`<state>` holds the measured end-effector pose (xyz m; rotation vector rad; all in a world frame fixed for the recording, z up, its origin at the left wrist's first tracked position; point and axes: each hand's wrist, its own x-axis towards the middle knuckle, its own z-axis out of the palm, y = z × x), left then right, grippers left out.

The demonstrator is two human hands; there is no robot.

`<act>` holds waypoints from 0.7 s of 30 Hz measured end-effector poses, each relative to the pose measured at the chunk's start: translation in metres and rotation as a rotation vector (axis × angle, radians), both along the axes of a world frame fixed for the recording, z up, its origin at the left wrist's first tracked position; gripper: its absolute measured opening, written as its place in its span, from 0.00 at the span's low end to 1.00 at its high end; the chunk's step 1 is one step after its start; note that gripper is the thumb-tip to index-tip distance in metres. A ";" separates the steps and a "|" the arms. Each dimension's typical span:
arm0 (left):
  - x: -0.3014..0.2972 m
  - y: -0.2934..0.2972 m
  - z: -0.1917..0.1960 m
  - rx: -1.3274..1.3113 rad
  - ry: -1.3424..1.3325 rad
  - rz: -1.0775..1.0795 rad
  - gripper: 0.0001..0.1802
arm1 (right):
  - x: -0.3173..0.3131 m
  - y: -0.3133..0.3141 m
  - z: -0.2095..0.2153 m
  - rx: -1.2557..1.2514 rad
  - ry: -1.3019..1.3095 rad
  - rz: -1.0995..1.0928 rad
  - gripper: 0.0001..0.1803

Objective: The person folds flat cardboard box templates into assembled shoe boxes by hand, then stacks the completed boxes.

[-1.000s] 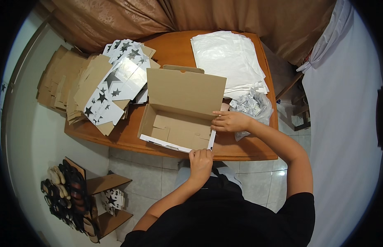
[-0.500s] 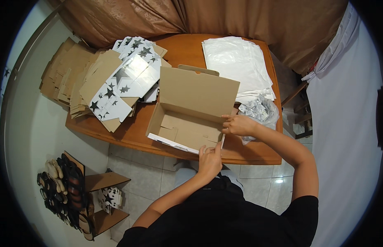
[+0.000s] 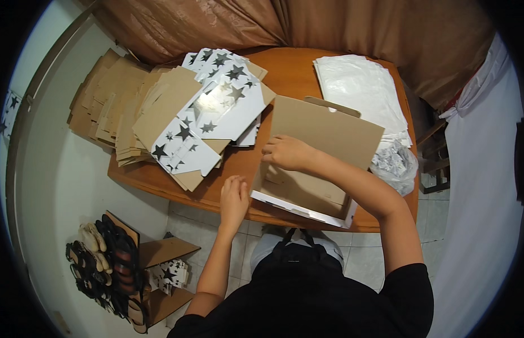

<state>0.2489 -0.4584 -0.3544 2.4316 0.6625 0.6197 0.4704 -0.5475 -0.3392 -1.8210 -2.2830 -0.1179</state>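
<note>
A brown cardboard box (image 3: 328, 125) with a white outer face stands on the wooden table, its lid raised at the back. Across the box reaches my right hand (image 3: 285, 152), its bent fingers gripping the left side wall near the lid. My right forearm hides part of the inside. Just left of the box's front left corner is my left hand (image 3: 234, 198), fingers loosely extended and nothing visible in them. Flat white carton blanks (image 3: 208, 127) with dark stars lie left of the box, over brown cardboard.
Stacked brown cardboard sheets (image 3: 112, 101) cover the table's left end. White plastic sheets (image 3: 360, 90) and a clear bag of small silvery pieces (image 3: 396, 167) lie at the right. A shoe rack (image 3: 169, 252) stands below left. Brown curtains (image 3: 386, 34) hang behind the table (image 3: 237, 159).
Both hands have left the box's right side. My right hand has crossed to the left wall; my left hand now sits beyond it. The view has shifted, and the box sits slightly farther right.
</note>
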 end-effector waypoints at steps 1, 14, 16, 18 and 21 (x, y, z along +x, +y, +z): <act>-0.004 0.010 -0.004 -0.020 0.050 -0.043 0.12 | -0.002 0.014 0.000 -0.062 -0.051 0.031 0.13; 0.015 0.037 -0.009 -0.295 0.521 -0.403 0.19 | 0.007 0.074 -0.009 -0.603 -0.341 -0.114 0.07; 0.020 0.031 -0.013 -0.032 0.597 -0.373 0.17 | 0.003 0.071 -0.013 -0.522 -0.411 -0.110 0.07; 0.019 0.024 -0.018 0.000 0.572 -0.358 0.16 | -0.002 0.067 -0.014 -0.443 -0.481 -0.109 0.08; 0.022 0.019 -0.020 0.071 0.510 -0.328 0.15 | -0.001 0.060 -0.020 -0.401 -0.497 -0.122 0.09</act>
